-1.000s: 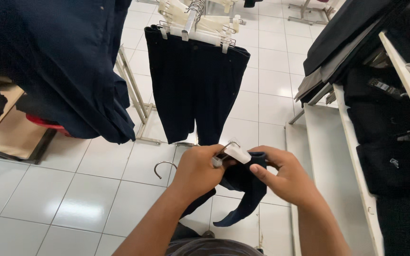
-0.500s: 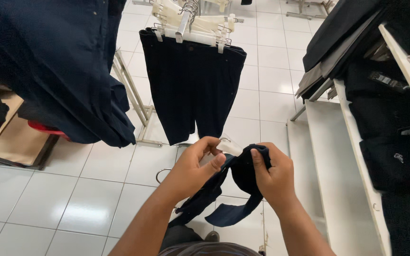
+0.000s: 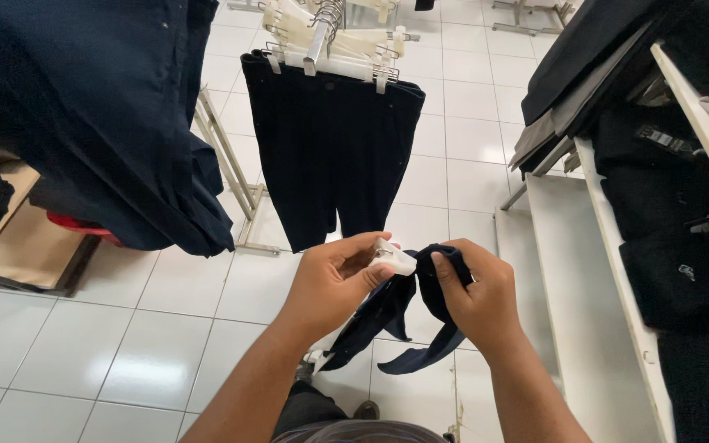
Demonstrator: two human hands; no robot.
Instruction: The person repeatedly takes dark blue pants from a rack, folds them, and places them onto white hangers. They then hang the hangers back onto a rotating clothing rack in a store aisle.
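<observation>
My left hand [image 3: 334,279] pinches the white plastic clip of a hanger [image 3: 393,258] between thumb and fingers. My right hand [image 3: 473,291] grips a bunched dark navy garment [image 3: 395,316] right beside that clip; its loose ends dangle below both hands. The rest of the hanger is hidden behind my hands and the cloth. Ahead of my hands, dark navy shorts [image 3: 330,156] hang from white clip hangers [image 3: 330,53] on a metal rail.
A large dark navy garment [image 3: 100,123] hangs at the upper left. A white shelf unit [image 3: 592,271] with folded dark clothes [image 3: 683,246] stands at the right. A metal rack frame [image 3: 227,164] and a low wooden platform [image 3: 22,246] are on the white tiled floor.
My hands have shifted the garment: the cloth is now gathered tighter in my right hand, and the white clip shows again in my left fingers.
</observation>
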